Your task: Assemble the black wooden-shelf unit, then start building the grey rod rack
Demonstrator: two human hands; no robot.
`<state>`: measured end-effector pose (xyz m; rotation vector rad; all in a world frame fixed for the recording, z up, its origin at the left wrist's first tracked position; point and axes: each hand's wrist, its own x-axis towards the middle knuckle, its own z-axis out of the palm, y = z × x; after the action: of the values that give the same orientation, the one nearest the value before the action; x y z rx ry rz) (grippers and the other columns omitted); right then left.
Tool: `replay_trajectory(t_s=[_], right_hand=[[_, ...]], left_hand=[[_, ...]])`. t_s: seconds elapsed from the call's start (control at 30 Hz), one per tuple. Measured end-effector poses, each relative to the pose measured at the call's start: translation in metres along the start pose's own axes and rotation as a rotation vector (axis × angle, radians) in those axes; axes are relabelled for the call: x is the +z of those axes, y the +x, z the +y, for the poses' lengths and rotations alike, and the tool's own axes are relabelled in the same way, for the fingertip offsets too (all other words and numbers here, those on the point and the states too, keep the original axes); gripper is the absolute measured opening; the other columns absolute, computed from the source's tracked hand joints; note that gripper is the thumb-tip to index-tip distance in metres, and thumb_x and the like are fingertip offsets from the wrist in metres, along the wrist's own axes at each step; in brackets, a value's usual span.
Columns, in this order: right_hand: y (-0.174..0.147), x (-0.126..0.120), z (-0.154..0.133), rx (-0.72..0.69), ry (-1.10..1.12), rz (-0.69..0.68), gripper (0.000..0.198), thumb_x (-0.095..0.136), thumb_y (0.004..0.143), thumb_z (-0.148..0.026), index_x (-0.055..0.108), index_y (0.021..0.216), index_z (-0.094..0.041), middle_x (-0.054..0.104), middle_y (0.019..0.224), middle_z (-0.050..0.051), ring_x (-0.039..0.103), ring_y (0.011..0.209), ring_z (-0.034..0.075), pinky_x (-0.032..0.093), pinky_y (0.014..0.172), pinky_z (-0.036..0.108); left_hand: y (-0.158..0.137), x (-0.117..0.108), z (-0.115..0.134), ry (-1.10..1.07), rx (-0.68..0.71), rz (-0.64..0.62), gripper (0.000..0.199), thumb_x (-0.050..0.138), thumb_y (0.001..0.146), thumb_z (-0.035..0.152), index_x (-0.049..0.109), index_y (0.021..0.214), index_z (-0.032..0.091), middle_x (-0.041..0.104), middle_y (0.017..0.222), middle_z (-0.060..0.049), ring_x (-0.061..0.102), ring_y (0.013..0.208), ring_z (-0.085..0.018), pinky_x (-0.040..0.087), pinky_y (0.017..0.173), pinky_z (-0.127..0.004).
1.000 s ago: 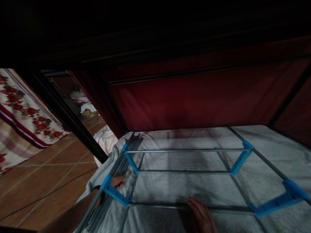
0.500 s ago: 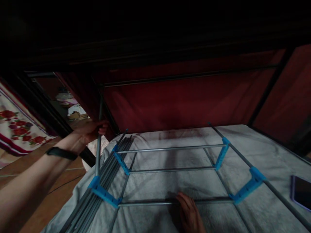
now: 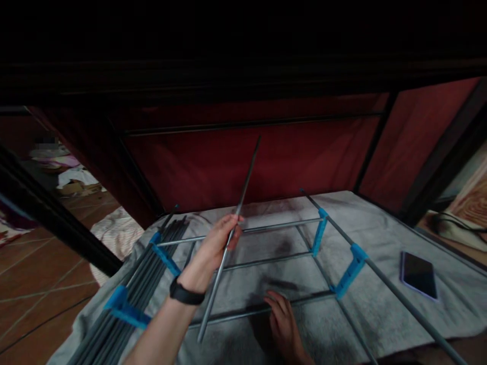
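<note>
My left hand [image 3: 224, 235], a black band on its wrist, is closed around a grey metal tube [image 3: 247, 177]. The tube slants above the middle of a frame of grey tubes with blue plastic connectors [image 3: 347, 271]. My right hand [image 3: 283, 319] is beside the near crossbar [image 3: 243, 313], its fingers stretched out and holding nothing; whether they touch the bar I cannot tell. At the frame's left side, the near blue connector [image 3: 125, 306] is partly behind my left forearm.
A bundle of loose grey tubes [image 3: 142, 284] lies along the left on a grey blanket [image 3: 380, 223]. A phone [image 3: 418, 274] rests on the right. Behind stands a dark red panel [image 3: 198, 167]; a dark post [image 3: 61, 213] rises at left. Cables [image 3: 458, 223] lie far right.
My left hand has carried the tube from the near left connector to the middle, above the frame. My right hand stays by the near crossbar. The view has shifted right.
</note>
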<state>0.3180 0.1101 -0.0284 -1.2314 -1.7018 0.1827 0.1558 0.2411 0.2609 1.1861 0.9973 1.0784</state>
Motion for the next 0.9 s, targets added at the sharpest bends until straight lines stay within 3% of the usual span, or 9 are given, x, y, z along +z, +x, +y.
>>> replay_trajectory(t_s=[0.1,0.2,0.37,0.5,0.7,0.8,0.9], right_hand=[[0.000,0.001,0.005,0.076,0.076,0.060,0.046,0.040,0.091,-0.009,0.065,0.125,-0.027,0.067,0.126,0.007,0.064,0.118,0.022,0.055,0.098,0.038],[0.003,-0.002,0.006,0.162,0.167,0.083,0.044,0.042,0.090,-0.010,0.068,0.122,-0.027,0.067,0.127,0.008,0.062,0.120,0.022,0.052,0.102,0.039],[0.021,-0.007,-0.006,0.401,0.399,0.159,0.034,0.048,0.092,-0.020,0.070,0.117,-0.026,0.069,0.122,0.007,0.063,0.116,0.023,0.048,0.104,0.040],[0.045,-0.014,-0.013,0.629,0.640,0.301,0.029,0.058,0.088,-0.032,0.069,0.114,-0.024,0.071,0.116,0.007,0.066,0.101,0.022,0.051,0.095,0.039],[0.068,-0.038,-0.014,0.887,0.976,0.325,0.046,0.074,0.074,-0.033,0.065,0.118,-0.024,0.073,0.111,0.004,0.066,0.103,0.021,0.050,0.098,0.038],[0.074,-0.053,-0.010,0.962,1.124,0.368,0.041,0.075,0.073,-0.034,0.066,0.112,-0.023,0.075,0.104,0.005,0.069,0.098,0.020,0.054,0.093,0.036],[0.076,-0.067,0.003,0.969,1.105,0.416,0.031,0.078,0.071,-0.032,0.069,0.099,-0.024,0.074,0.095,0.004,0.069,0.094,0.019,0.058,0.088,0.032]], left_hand=[[-0.029,0.001,-0.055,0.279,0.102,0.072,0.039,0.060,0.081,0.059,0.058,0.083,0.020,0.042,0.053,0.006,0.035,0.042,-0.009,0.025,0.040,-0.021],[-0.060,-0.005,-0.095,0.562,0.192,0.139,0.039,0.057,0.084,0.058,0.063,0.080,0.019,0.056,0.061,0.001,0.053,0.056,-0.014,0.040,0.052,-0.024],[-0.093,-0.030,-0.139,0.865,0.189,0.132,0.034,0.052,0.092,0.053,0.069,0.097,0.023,0.075,0.084,-0.001,0.070,0.071,-0.018,0.050,0.065,-0.027],[-0.101,-0.048,-0.172,1.027,0.374,0.110,0.032,0.046,0.098,0.048,0.068,0.103,0.025,0.076,0.089,0.000,0.074,0.077,-0.018,0.054,0.066,-0.025],[-0.111,-0.061,-0.205,1.275,0.634,0.036,0.034,0.039,0.102,0.039,0.069,0.106,0.023,0.077,0.094,-0.003,0.074,0.077,-0.017,0.055,0.065,-0.025],[-0.115,-0.063,-0.210,1.336,0.559,0.009,0.036,0.036,0.103,0.036,0.070,0.102,0.023,0.076,0.091,-0.004,0.073,0.074,-0.017,0.054,0.064,-0.027],[-0.118,-0.065,-0.209,1.362,0.437,0.003,0.035,0.038,0.103,0.035,0.070,0.100,0.023,0.075,0.092,-0.005,0.072,0.077,-0.018,0.054,0.068,-0.029]])
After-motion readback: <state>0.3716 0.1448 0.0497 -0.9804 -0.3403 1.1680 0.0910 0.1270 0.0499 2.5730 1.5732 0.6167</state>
